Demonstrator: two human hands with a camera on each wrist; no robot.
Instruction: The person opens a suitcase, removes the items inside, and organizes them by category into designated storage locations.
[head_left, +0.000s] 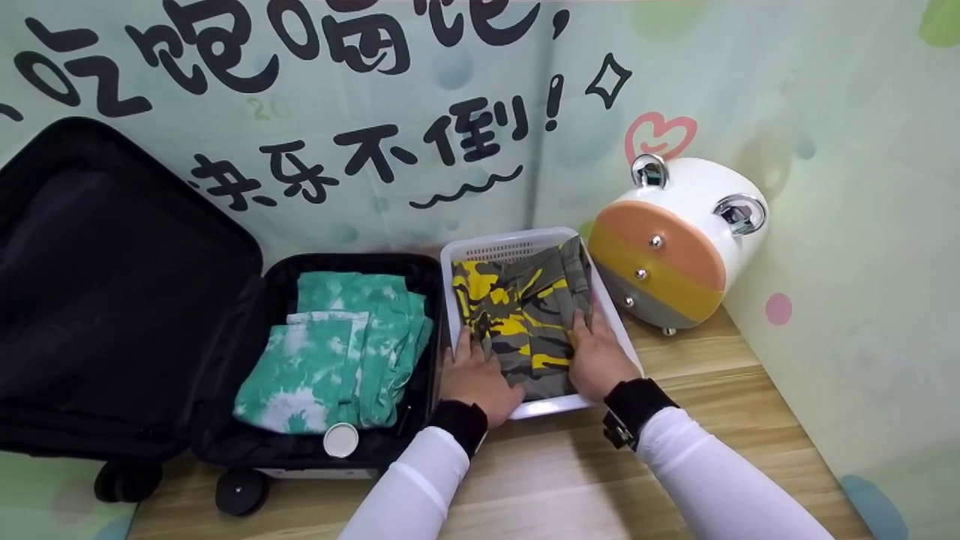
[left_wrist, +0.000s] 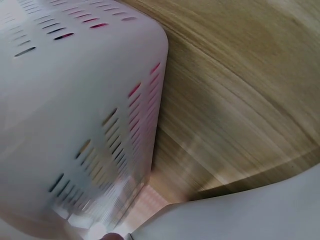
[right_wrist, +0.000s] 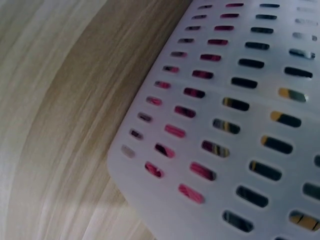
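A: "State of the hands?"
B: "Left hand (head_left: 478, 382): fingers extended, touching the left side of the camouflage garment (head_left: 536, 322). Right hand (head_left: 600, 361): fingers largely straight, laid along its right side."
A: "Garment's location?"
B: "Folded inside the white basket (head_left: 553, 406), on the wooden surface (head_left: 712, 420). Pink material (right_wrist: 191, 193) shows through the basket's slots."
A: "Adjacent items?"
B: "Left, an opened black suitcase (head_left: 97, 300) containing folded green-and-white cloth (head_left: 322, 367). Right, a rounded white object (head_left: 694, 195) with a striped front."
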